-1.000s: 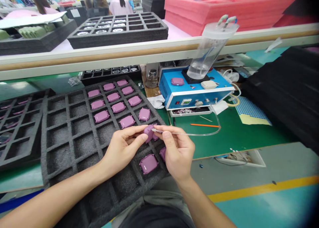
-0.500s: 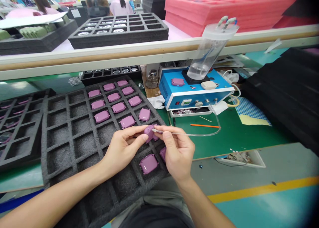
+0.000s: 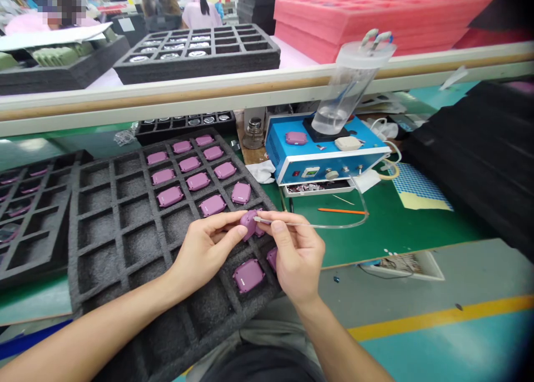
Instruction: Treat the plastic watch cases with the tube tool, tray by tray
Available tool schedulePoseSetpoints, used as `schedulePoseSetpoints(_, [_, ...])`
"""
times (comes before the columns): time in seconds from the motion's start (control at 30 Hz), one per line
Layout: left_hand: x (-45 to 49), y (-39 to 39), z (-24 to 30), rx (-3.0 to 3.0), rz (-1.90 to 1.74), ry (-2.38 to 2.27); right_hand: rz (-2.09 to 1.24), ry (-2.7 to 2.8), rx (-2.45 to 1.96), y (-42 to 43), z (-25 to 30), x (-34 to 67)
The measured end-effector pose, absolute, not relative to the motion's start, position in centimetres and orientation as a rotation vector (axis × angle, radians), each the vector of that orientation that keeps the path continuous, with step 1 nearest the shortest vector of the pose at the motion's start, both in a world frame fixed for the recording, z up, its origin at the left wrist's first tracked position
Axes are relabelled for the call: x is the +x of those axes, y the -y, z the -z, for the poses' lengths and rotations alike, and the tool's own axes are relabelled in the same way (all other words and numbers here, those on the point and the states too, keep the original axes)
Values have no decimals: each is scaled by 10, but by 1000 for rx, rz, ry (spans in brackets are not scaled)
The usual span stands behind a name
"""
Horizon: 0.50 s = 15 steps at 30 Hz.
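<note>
My left hand (image 3: 211, 246) is closed on a purple watch case (image 3: 249, 223), held tilted above the black foam tray (image 3: 144, 240). Between the thumb and fingers of my right hand (image 3: 297, 254) is a thin clear tube (image 3: 334, 226) with a pale tip, which meets the face of the case or sits just in front of it. The tube curves back to a blue box (image 3: 329, 148) with knobs and a small display. More purple watch cases (image 3: 249, 276) lie in tray compartments around my hands. Another case is partly hidden behind my right hand.
On the blue box stand a clear cylinder (image 3: 342, 93), a purple case and a beige case (image 3: 347, 143). An orange stick (image 3: 342, 211) lies on the green bench. A shelf (image 3: 200, 105) crosses behind, bearing foam trays and red foam blocks (image 3: 367, 20). Black foam (image 3: 479, 154) is stacked at right.
Both hands keep the same hold, with the tube tip still at the case. The view has shifted slightly. A person in the background at upper left has changed posture.
</note>
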State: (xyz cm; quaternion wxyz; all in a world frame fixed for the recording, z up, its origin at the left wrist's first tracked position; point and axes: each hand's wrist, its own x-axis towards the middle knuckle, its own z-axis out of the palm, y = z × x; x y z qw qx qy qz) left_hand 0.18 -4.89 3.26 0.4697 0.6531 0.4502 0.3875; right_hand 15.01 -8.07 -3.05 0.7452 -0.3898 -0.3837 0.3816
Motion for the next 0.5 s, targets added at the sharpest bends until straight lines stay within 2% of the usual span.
schedulePoseSetpoints(0.5, [6,52,-29,1474,-902,-1108,-826,855,-896,82,30,152])
